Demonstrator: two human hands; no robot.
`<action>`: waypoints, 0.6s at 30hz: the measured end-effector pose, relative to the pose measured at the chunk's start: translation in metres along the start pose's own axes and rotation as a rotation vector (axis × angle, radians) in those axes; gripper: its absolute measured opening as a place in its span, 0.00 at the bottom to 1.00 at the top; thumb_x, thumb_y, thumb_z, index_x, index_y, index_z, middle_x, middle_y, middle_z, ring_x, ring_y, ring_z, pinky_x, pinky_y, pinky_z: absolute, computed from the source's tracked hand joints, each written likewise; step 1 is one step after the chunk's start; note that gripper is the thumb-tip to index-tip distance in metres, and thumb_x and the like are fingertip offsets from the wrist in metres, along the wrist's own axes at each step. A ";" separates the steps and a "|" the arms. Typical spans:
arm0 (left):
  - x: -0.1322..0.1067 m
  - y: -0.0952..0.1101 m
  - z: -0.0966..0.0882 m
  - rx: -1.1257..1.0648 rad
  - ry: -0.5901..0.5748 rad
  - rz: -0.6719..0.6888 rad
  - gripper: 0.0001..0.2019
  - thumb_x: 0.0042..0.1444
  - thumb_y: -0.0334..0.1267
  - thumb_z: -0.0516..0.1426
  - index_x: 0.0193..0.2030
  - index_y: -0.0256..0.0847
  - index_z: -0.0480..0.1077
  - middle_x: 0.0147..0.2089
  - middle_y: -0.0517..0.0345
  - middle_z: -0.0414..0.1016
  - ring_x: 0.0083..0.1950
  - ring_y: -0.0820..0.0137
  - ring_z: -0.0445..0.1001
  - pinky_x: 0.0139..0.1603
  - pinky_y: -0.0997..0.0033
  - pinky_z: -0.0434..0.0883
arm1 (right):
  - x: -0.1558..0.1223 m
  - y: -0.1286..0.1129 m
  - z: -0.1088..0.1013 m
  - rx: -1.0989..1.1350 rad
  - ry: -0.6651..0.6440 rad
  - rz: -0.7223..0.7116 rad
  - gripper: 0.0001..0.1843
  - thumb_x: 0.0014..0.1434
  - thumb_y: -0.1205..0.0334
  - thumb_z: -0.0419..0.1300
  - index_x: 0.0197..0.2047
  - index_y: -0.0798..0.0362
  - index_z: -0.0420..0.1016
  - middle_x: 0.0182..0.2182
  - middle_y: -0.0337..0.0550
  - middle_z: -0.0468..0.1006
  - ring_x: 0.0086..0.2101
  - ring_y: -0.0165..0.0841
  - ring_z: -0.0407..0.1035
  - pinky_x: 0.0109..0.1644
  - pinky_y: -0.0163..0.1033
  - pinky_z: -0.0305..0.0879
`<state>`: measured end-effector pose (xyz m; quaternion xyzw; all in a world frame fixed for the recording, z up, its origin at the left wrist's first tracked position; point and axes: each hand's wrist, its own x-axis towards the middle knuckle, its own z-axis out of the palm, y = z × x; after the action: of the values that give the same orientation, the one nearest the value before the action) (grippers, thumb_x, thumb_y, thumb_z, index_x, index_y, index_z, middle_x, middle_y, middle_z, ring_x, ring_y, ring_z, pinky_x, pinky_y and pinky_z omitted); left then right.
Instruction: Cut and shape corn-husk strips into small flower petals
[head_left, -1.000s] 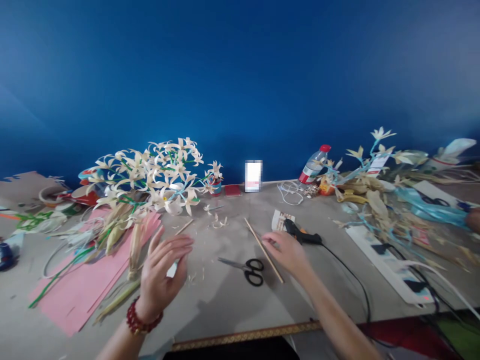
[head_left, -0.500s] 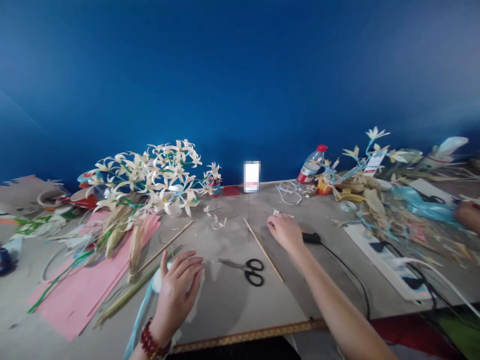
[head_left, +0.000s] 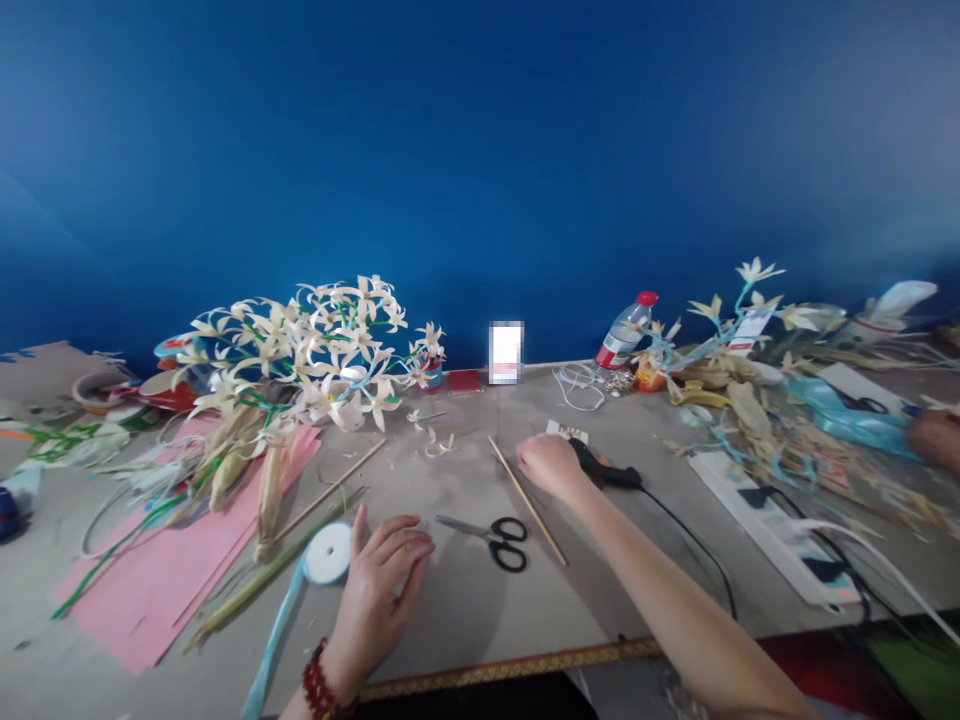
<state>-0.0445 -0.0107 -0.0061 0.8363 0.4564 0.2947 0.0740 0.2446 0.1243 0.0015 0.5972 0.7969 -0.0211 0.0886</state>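
Observation:
My left hand (head_left: 384,590) rests low over the table, fingers apart and holding nothing. Just left of it lies a roll of light-blue ribbon (head_left: 328,553), its loose tail running toward the near edge. My right hand (head_left: 551,466) is farther out, its fingers curled together; whatever may be in them is hidden. It is close to the top of a thin wooden stick (head_left: 534,510), while a black glue gun (head_left: 611,473) lies to its right. Behind it is a small white card (head_left: 568,432) with tiny pieces on it. Black-handled scissors (head_left: 504,543) lie between my hands.
White handmade flowers (head_left: 330,350) stand at the back left, near pink paper sheets (head_left: 150,600). A power strip (head_left: 780,540) with cables lies right. A bottle (head_left: 626,330) leans by the blue wall (head_left: 480,180). Another person's hand (head_left: 934,437) shows at the right edge.
My right hand has moved left and slightly nearer, uncovering more of the card and glue gun. My left hand has shifted right, off the ribbon roll.

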 end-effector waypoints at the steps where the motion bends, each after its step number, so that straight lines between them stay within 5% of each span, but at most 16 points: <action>1: 0.000 0.000 0.000 -0.003 -0.002 -0.006 0.12 0.60 0.27 0.53 0.43 0.46 0.73 0.42 0.57 0.82 0.54 0.61 0.75 0.70 0.38 0.40 | 0.002 -0.002 0.000 -0.014 -0.017 0.003 0.09 0.60 0.71 0.57 0.36 0.59 0.80 0.36 0.58 0.82 0.42 0.46 0.76 0.45 0.45 0.67; 8: -0.003 0.003 0.003 -0.030 -0.039 -0.021 0.11 0.61 0.27 0.53 0.44 0.46 0.72 0.42 0.57 0.81 0.54 0.63 0.75 0.70 0.40 0.42 | 0.016 -0.008 0.004 -0.092 -0.142 0.023 0.18 0.65 0.57 0.60 0.55 0.57 0.70 0.52 0.50 0.73 0.46 0.39 0.72 0.49 0.49 0.72; 18: -0.006 0.001 0.007 -0.053 -0.032 -0.020 0.11 0.61 0.27 0.53 0.44 0.46 0.71 0.42 0.57 0.81 0.54 0.63 0.75 0.69 0.40 0.43 | 0.019 -0.009 0.003 -0.100 -0.148 0.027 0.17 0.65 0.58 0.60 0.55 0.56 0.70 0.52 0.50 0.73 0.46 0.40 0.72 0.49 0.49 0.72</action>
<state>-0.0422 -0.0148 -0.0135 0.8340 0.4555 0.2925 0.1063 0.2317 0.1392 -0.0055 0.5993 0.7802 -0.0240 0.1775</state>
